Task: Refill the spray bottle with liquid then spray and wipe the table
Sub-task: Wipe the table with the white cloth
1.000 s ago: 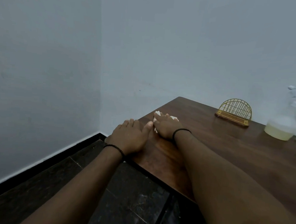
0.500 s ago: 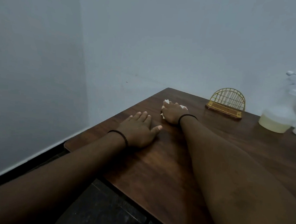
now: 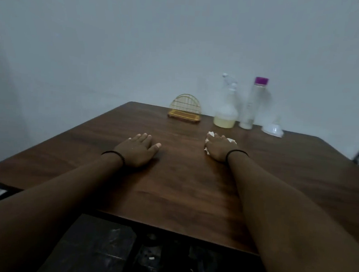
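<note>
Pressing down on a crumpled white tissue (image 3: 208, 142), the right hand (image 3: 217, 147) lies palm-down on the dark wooden counter (image 3: 181, 188), fingers fairly straight over the paper, which peeks out at the fingertips and along the hand's left side. The left hand (image 3: 139, 149) rests flat on the counter well apart from it, fingers straight and thumb spread, grasping nothing. Each wrist wears a thin black band.

Along the far edge of the counter, against the pale wall, the things stand in a row. A gold wire holder (image 3: 185, 111) sits furthest left. Just beside it stands the clear spray bottle (image 3: 226, 109), upright, its trigger head on and pale yellow liquid filling its lower part. Next to that is a tall clear bottle (image 3: 252, 103) with a purple cap, upright. A small clear funnel-like piece (image 3: 273, 129) lies further right; its exact shape is blurred.
</note>
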